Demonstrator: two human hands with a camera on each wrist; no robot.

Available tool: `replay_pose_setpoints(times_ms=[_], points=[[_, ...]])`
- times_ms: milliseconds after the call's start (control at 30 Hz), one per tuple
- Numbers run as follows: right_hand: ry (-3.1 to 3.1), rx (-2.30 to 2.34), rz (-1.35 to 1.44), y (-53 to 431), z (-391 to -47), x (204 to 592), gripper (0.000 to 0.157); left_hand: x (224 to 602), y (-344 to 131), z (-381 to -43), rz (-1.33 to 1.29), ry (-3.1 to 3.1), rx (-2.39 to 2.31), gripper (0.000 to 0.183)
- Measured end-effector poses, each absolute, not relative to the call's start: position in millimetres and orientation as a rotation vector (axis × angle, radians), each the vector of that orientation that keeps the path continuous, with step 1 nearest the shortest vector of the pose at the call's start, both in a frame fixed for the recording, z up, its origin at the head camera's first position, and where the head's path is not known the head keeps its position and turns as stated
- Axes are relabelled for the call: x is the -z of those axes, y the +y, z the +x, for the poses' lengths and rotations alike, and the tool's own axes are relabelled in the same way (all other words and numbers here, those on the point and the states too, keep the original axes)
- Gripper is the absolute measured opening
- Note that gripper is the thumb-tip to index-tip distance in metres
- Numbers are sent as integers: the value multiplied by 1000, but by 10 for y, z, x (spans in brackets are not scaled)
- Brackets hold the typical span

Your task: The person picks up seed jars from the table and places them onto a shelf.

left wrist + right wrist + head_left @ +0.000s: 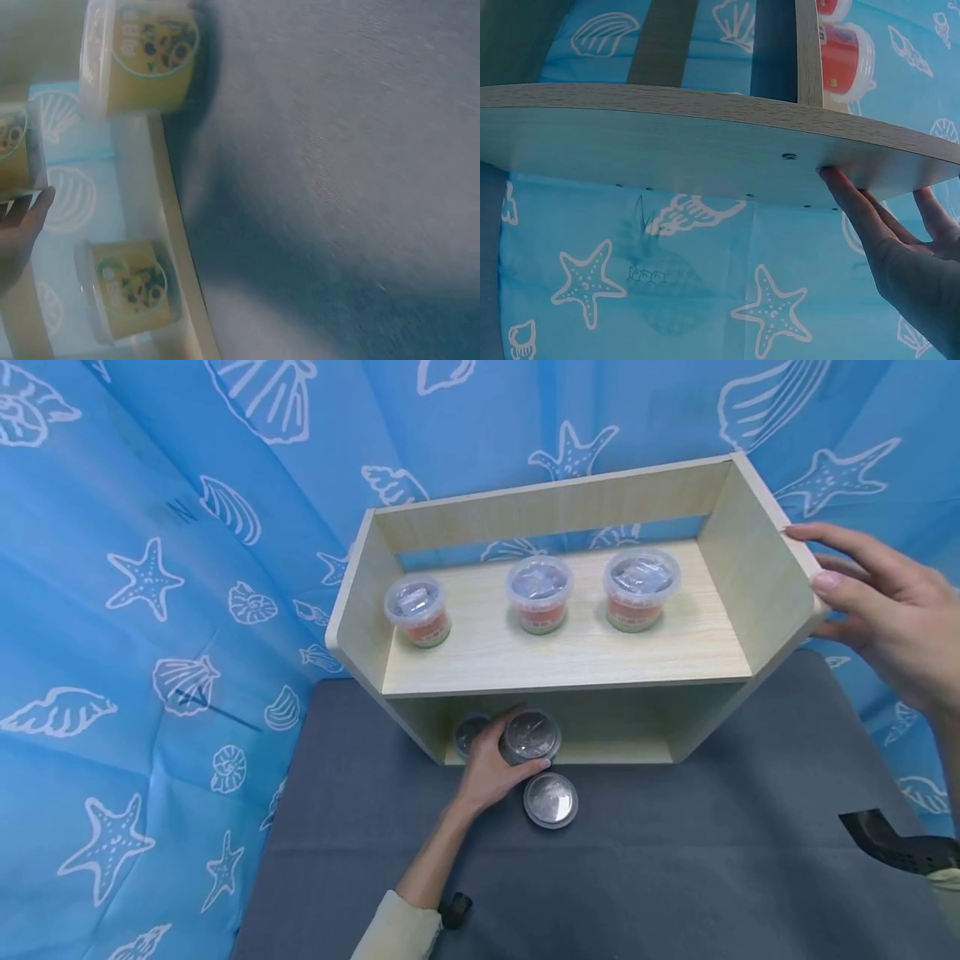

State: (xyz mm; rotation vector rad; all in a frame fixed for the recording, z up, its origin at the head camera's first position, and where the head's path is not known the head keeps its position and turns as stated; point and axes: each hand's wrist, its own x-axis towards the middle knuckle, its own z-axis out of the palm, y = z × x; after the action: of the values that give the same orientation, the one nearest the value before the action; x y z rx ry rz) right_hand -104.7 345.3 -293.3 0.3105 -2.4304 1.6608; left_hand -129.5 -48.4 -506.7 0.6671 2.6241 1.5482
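Note:
My left hand (491,768) grips a clear-lidded plastic tub (534,735) at the front of the lower level of a pale wooden shelf (570,656). Left of that hand, a second tub (469,731) stands inside the lower level, partly hidden. A third tub (551,799) is on the dark cloth just in front of the shelf. In the left wrist view, fingers touch the held tub (11,150), whose label is partly visible. My right hand (885,593) rests its fairly straight fingers against the shelf's right side panel (705,142).
Three lidded tubs with reddish labels, at left (416,610), middle (540,595) and right (641,589), stand on the upper level. A dark grey cloth (675,860) covers the table. Blue curtains (187,693) with shell and starfish prints hang behind and at the sides.

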Motion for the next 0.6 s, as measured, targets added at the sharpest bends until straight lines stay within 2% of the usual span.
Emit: replay_pose_setpoints(times_ms=[600], points=[[-2475,-1571,226,3447,-1041,2946,51,5337,-180,-1393,546,2572,-1606,83]])
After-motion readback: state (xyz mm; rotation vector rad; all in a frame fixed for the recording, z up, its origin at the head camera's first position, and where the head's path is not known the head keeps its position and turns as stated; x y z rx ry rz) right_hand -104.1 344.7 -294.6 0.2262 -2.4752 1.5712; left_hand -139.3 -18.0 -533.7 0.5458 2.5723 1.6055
